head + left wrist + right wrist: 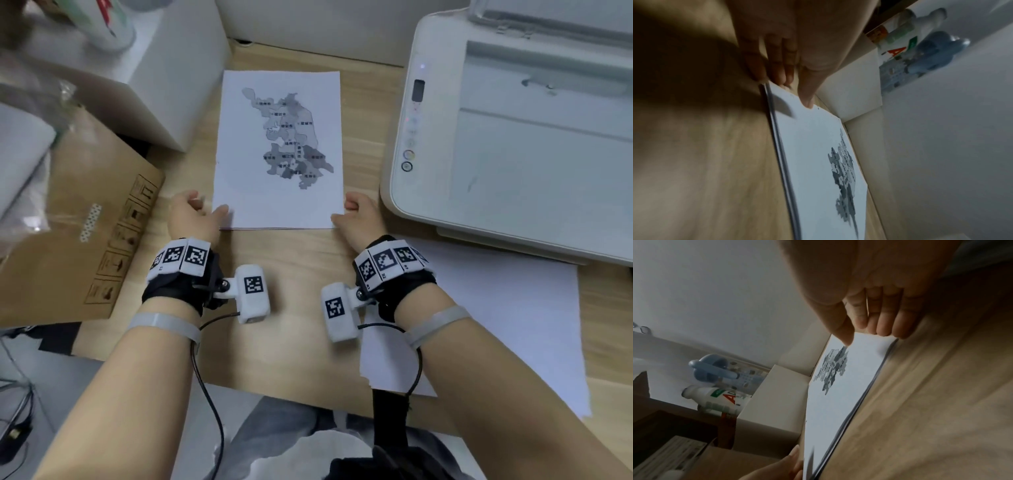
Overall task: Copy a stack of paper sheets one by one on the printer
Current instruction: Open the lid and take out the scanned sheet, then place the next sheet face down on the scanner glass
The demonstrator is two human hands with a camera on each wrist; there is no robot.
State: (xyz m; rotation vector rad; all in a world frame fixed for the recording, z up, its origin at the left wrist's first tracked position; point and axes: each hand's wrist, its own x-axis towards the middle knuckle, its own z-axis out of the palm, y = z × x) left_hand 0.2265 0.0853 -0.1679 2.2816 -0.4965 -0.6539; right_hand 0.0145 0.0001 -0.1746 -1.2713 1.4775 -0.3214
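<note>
Stack of paper sheets [279, 150] lying flat on the wooden desk [294, 274], centred ahead of the person, just left of the printer [513, 137] and right of a white box [178, 85]. Top sheet face up, bearing a grey shaded map with small labels; near edge shows several layered sheet edges, thin, roughly squared. Sheets white, unfolded, no visible creases.

Left hand [193, 216] at the near left corner, thumb on top of the top sheet, fingers [777, 71] curled against the stack's edge. Right hand [359, 216] at the near right corner in mirror fashion, thumb on top, fingers [884, 321] at the side edge. Both hands clamped lightly on the stack's corners, set well apart across its width. Not possible to tell whether fingertips reach under the whole stack or only some sheets.

Step judged in hand: squaring or gripping the stack ahead of taking off a single sheet. Recommended: hold the bulk down with one thumb, peel only the top sheet at one corner, confirm no second sheet clinging before lifting. Avoid bending the corner sharply; thin paper likely to crease and to slide on the smooth desk.

Printer scanner lid appears shut; needs raising before placing a sheet. Loose white sheets [496, 325] lying on the desk in front of the printer, partly under the right forearm. Brown cardboard box [85, 222] at far left.
</note>
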